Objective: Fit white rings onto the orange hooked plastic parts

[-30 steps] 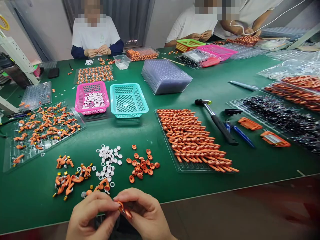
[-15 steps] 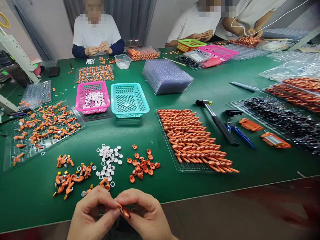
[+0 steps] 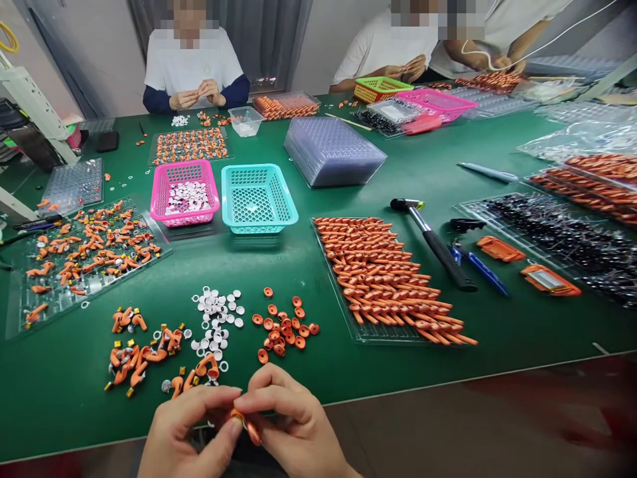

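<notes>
At the table's near edge, my left hand [image 3: 192, 431] and my right hand [image 3: 293, 425] meet fingertip to fingertip. Between them is a small orange part [image 3: 253, 433], pinched by both; my fingers cover much of it. Orange stemmed pieces with gold ends [image 3: 130, 362] lie just beyond my left hand. White discs and rings [image 3: 215, 325] are heaped behind my hands, and beside them small orange caps [image 3: 283, 326]. Farther right, a clear tray holds rows of orange stems [image 3: 388, 279].
Mid-table stand a pink basket [image 3: 184, 216] of white discs, a turquoise basket [image 3: 259, 222] and stacked clear trays [image 3: 331, 156]. A hammer [image 3: 440, 252], blue pliers [image 3: 482, 271] and a tray of black parts [image 3: 557, 232] lie right. People sit across the table.
My right hand's fingers have lifted and shifted slightly, and my left fingers have straightened a little. The orange part between them has turned slightly and sits a bit lower.
</notes>
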A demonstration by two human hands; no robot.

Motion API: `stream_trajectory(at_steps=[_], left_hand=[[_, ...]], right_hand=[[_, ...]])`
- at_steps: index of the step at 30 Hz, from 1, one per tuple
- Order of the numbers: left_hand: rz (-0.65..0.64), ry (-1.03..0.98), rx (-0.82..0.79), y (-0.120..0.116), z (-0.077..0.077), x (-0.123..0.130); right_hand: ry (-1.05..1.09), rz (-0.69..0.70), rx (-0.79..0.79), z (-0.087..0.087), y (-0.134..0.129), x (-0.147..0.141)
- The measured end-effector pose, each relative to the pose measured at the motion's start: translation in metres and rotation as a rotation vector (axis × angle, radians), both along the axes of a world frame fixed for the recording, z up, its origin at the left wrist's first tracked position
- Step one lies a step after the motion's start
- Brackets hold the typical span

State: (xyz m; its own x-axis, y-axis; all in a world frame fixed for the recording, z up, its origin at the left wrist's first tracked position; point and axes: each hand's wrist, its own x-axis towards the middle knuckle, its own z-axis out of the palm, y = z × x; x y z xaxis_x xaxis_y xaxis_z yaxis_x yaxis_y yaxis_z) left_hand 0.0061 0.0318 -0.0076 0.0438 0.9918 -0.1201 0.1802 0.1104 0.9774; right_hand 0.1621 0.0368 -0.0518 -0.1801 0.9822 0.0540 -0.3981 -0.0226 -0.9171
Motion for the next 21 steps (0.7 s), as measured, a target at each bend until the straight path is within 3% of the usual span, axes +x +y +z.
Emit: stream_trajectory(at_steps=[3,8,13,21], left_hand=[[-0.056,0.191,0.275,0.003,-0.002,-0.004],[-0.198,0.386,0.529,0.009,-0.005,-0.015],[-0.210,0.466,0.647,0.007,-0.006,-0.018],[-0.241,0.555,0.737,0.004,-0.008,-0.019]], right_hand=[[-0.124,0.065,0.039,0.006,0.002,0.010],[-0.285,0.153,0.021,0.021,0.005,0.024],[-0.317,0.173,0.055,0.022,0.003,0.021],[-0.250,0.042,0.101,0.011,-0.001,0.015]])
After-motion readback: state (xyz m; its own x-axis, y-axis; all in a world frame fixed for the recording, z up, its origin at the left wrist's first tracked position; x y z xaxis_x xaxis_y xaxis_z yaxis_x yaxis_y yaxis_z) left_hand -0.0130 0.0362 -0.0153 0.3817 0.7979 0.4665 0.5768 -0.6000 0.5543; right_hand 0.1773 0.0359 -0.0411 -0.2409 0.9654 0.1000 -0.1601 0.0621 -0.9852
